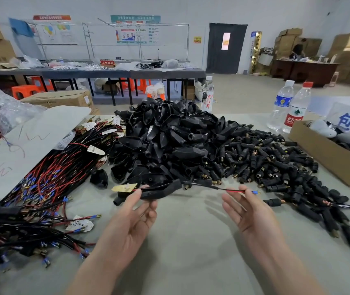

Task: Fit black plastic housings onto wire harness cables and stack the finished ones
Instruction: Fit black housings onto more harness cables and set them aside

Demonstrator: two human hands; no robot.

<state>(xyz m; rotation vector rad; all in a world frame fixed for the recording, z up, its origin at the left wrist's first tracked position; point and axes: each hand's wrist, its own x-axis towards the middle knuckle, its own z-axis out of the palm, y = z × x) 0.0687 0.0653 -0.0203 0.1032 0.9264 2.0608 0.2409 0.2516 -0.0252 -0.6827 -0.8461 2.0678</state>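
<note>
Left hand: thumb above, fingers beneath, gripping housing.
Right hand: appears to pinch cable near its blue-tipped end, other fingers loose.
Cable: long axis left to right, strung between the hands, passing through the housing.
Harness heap: left of left hand, so that hand is nearer, and it is probably the stacking side.
Housing pile: beyond both hands.
</note>
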